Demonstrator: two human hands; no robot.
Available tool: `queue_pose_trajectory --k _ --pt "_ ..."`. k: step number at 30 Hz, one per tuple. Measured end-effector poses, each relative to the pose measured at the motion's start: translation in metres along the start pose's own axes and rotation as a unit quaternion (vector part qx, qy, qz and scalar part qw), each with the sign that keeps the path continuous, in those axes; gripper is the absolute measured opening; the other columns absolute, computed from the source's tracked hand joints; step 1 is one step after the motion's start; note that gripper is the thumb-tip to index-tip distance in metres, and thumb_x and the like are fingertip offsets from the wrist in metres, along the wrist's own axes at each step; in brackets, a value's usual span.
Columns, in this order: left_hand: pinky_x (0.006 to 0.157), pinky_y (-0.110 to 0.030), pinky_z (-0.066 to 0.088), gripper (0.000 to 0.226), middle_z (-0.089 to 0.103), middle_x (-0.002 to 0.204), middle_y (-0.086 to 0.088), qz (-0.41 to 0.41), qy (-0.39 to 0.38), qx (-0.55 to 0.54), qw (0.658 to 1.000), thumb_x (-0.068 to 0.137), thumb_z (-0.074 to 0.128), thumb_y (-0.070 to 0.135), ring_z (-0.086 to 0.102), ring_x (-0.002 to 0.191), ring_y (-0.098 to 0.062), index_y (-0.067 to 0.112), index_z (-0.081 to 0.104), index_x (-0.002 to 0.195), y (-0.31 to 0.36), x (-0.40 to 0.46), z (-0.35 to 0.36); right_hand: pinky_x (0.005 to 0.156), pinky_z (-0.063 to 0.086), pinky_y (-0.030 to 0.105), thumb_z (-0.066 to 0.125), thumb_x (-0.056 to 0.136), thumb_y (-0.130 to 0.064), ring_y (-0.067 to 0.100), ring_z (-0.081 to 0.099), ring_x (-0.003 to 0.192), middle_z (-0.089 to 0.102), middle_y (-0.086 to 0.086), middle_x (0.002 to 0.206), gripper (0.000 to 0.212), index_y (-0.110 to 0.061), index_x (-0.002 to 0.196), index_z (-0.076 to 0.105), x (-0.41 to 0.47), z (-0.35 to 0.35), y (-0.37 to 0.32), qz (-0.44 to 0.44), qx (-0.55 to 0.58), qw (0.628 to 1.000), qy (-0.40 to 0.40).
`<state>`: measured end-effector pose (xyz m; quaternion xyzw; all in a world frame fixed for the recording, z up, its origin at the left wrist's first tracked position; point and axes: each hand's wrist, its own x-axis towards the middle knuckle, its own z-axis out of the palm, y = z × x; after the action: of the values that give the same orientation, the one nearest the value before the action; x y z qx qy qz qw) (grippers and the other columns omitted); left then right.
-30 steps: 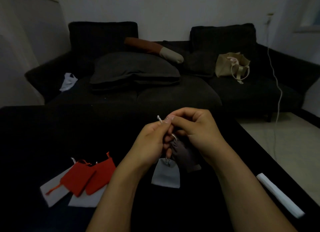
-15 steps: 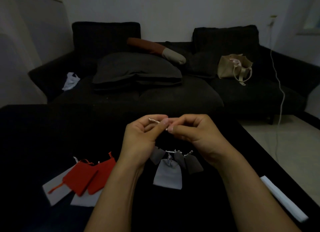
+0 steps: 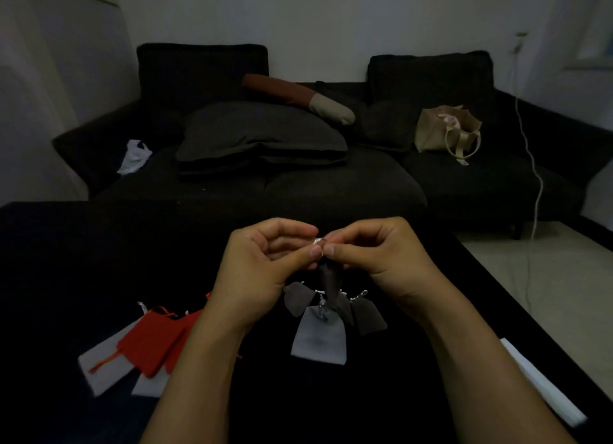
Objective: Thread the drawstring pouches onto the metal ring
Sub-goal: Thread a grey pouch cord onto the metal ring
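- Fingers first: left hand and right hand curled, thumb tips nearly touching, both pinching a small bright bit of metal ring between them, above the table.
- Behind, filling the far side: dark sofa with a big grey cushion, a brown and cream bolster, a beige tote bag to the right, a white crumpled cloth to the left.
- Nearer: black table under both forearms.
- At its right edge: long white strip, lying diagonally.
- On the table to the left: two red pouches overlapping, lying on white pouches.
- Hanging from the pinch: one dark grey pouch, narrow and bunched.
- Below it: light grey pouch, flat, with more dark grey pouches fanned just beside and behind it, silvery cord ends showing at their tops.
- Cannot tell whether these lower ones hang from the ring or rest on the table.
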<state>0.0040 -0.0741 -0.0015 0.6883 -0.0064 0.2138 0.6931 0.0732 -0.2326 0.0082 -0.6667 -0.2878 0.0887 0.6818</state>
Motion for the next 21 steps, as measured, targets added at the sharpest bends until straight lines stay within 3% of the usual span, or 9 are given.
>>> queue_pose_trajectory --k 7,13,17,21 --pt "0.068 -0.022 0.058 0.016 0.076 0.074 0.002 0.062 0.069 0.170 0.981 0.077 0.079 0.007 0.074 0.073 -0.008 0.018 0.074 0.086 -0.005 0.000 0.000 0.063 0.054 0.018 0.075 0.078 0.004 0.016 0.074 0.072 0.076 0.013 0.079 0.007 0.003 0.084 0.076 0.002 0.004 0.005 -0.034 -0.033 0.999 0.016" --pt "0.072 -0.015 0.056 0.016 0.074 0.084 0.013 0.106 0.061 0.277 0.953 0.083 0.076 0.013 0.069 0.080 0.004 0.022 0.076 0.096 -0.005 0.000 0.000 0.074 0.061 0.038 0.077 0.078 -0.001 0.023 0.075 0.076 0.076 0.009 0.078 0.006 -0.006 0.081 0.078 0.003 0.007 0.008 -0.074 -0.084 0.993 0.039" --pt "0.076 -0.024 0.058 0.014 0.075 0.088 0.011 0.104 0.035 0.297 0.948 0.087 0.072 0.014 0.070 0.084 0.002 0.019 0.077 0.099 -0.008 0.002 -0.001 0.069 0.060 0.033 0.077 0.080 -0.007 0.016 0.074 0.074 0.076 0.003 0.076 0.006 -0.012 0.081 0.078 0.004 0.008 0.010 -0.076 -0.116 0.989 0.045" --pt "0.070 -0.021 0.058 0.013 0.073 0.083 0.012 0.094 0.046 0.309 0.945 0.086 0.071 0.012 0.068 0.078 0.003 0.023 0.075 0.092 -0.011 0.001 -0.002 0.073 0.061 0.033 0.077 0.080 -0.005 0.015 0.074 0.077 0.076 0.003 0.079 0.007 -0.011 0.084 0.077 0.003 0.008 0.009 -0.070 -0.122 0.990 0.021"
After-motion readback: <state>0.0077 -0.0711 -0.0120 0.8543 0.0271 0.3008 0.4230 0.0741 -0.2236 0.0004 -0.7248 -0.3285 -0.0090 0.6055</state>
